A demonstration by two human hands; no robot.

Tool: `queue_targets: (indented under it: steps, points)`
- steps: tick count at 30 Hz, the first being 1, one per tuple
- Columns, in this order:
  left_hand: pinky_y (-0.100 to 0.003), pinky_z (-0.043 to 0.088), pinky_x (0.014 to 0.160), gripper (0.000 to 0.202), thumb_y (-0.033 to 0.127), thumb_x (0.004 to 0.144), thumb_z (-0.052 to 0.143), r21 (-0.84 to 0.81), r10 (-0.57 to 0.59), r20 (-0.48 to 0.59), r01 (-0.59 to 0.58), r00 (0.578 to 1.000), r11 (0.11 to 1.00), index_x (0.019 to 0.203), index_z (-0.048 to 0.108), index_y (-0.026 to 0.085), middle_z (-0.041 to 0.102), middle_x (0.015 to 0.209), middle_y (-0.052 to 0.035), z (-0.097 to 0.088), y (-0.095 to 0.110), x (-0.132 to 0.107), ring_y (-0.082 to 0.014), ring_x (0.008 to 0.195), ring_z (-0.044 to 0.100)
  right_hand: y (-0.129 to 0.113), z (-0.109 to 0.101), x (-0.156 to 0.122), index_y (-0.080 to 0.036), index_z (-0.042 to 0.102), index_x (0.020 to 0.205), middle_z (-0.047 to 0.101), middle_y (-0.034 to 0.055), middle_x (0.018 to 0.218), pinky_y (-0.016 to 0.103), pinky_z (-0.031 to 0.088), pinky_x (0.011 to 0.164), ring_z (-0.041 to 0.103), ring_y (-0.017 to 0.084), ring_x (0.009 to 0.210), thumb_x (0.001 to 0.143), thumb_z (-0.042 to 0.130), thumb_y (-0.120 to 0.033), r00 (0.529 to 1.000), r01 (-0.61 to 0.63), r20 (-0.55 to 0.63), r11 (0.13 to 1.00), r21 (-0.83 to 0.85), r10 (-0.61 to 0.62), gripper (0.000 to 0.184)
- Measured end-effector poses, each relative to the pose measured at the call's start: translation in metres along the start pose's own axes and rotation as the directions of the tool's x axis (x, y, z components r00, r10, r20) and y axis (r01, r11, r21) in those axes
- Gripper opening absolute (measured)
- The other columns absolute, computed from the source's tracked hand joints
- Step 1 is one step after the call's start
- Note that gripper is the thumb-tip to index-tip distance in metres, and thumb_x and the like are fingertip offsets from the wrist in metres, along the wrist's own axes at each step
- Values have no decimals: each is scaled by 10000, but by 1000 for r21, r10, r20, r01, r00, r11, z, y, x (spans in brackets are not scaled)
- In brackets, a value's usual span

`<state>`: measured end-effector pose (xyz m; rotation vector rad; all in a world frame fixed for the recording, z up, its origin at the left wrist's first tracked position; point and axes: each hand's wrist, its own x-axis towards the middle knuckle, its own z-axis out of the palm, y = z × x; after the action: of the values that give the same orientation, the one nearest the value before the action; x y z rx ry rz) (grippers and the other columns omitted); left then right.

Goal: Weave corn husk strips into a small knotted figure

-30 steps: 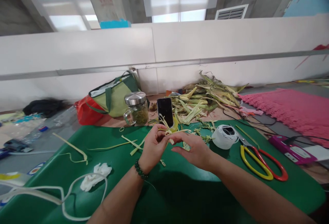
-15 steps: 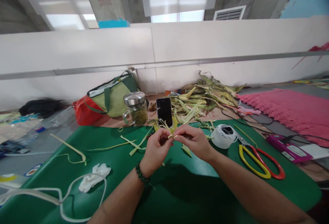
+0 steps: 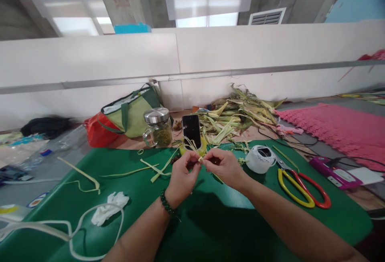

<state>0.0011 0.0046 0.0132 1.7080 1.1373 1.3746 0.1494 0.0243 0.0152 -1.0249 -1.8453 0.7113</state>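
Note:
Over the green table (image 3: 210, 230) my left hand (image 3: 182, 175) and my right hand (image 3: 225, 167) meet, fingertips pinched together on a small bundle of pale leaf strips (image 3: 198, 151). The left wrist wears a dark bead bracelet (image 3: 166, 207). The strips stick up between the two hands, just in front of a black phone (image 3: 191, 130) that stands upright. Loose leaf strips (image 3: 152, 167) lie on the table to the left of my hands.
A glass jar with a metal lid (image 3: 158, 127) and a green bag (image 3: 130, 111) stand behind the table. A heap of corn husks (image 3: 240, 115) lies at the back. White twine roll (image 3: 260, 159), yellow-and-red scissors (image 3: 300, 189), crumpled tissue (image 3: 110, 212), pink mat (image 3: 337, 127).
My right hand, open and apart a second ago, has closed in on the left hand and now pinches the leaf strips with it. Both hands sit a little farther forward.

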Motion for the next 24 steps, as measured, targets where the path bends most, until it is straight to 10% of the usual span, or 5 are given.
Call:
queue_targets:
  steps: [7, 16, 24]
  points:
    - [-208, 448, 608, 91, 130, 764, 500, 185, 53, 64, -64, 997, 981, 808, 562, 181, 596, 692, 7, 0, 0, -1, -116, 629, 557, 2, -1, -1, -184, 598, 636, 599, 3, 612, 218, 393, 524, 523, 111, 555, 733, 561, -134, 975, 198, -59, 958, -205, -214, 116]
    - [-218, 457, 644, 197, 86, 772, 464, 301, 85, 108, -114, 990, 947, 876, 590, 197, 654, 759, -9, -1, -2, -2, -132, 689, 607, 1, 4, -3, -191, 584, 765, 635, 0, 693, 220, 481, 555, 598, 120, 609, 748, 581, -198, 999, 16, -40, 989, 146, -10, 18]
    - [-292, 491, 675, 594, 133, 823, 410, 514, 154, 159, -215, 975, 831, 1402, 280, 158, 678, 799, -67, 0, -8, -8, -193, 717, 633, 5, 6, -1, -188, 575, 856, 632, 1, 708, 239, 515, 577, 609, 122, 600, 731, 576, -181, 997, -73, 18, 971, 229, 71, 125]
